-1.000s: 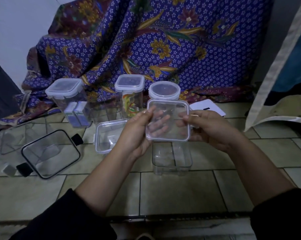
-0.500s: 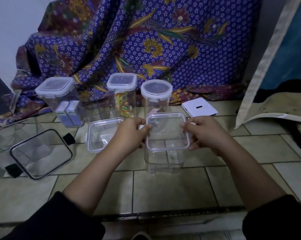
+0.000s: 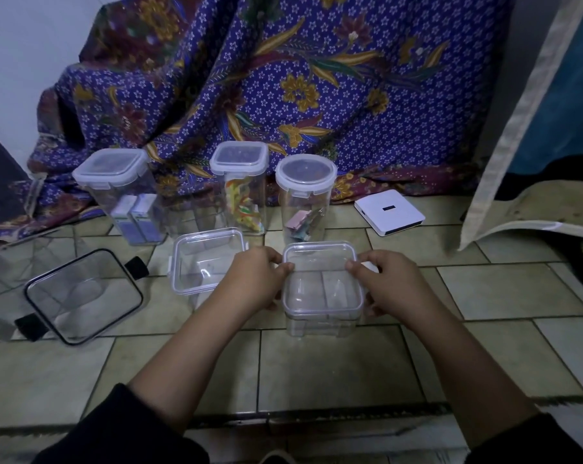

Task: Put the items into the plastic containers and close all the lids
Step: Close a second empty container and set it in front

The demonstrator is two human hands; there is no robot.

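At the far left of the frame a clear lid with a black rim [image 3: 82, 296] lies flat on the tiled floor [image 3: 333, 366], with no box under it. Behind it, near the blue flowered cloth [image 3: 317, 78], three tall boxes stand in a row with lids on: the square box with two small cartons [image 3: 122, 195], the box with colourful packets [image 3: 241, 189], and the round jar [image 3: 305, 199] with small pink and green things inside. In the middle sits an open clear box [image 3: 208, 262], or maybe just a lid; it is hard to tell. Right beside it, the left hand [image 3: 255, 279] curls around the left edge of the square lid [image 3: 322, 279], thumb on top and fingers down the side. The lid rests on the small clear container [image 3: 322, 323] in the middle of the frame. The right hand [image 3: 389, 283] holds the right edge the same way, thumb on top. Both hands are half closed on the lid, not flat. I cannot see any item inside this container. To close it well, the lid should sit level with all four corners lined up over the rim. Then press down evenly with both thumbs, and push each side flap down until it catches. If one corner sits high, it may pop open, so feel all around the edge. A white flat box [image 3: 389, 212] lies at the right, well apart.
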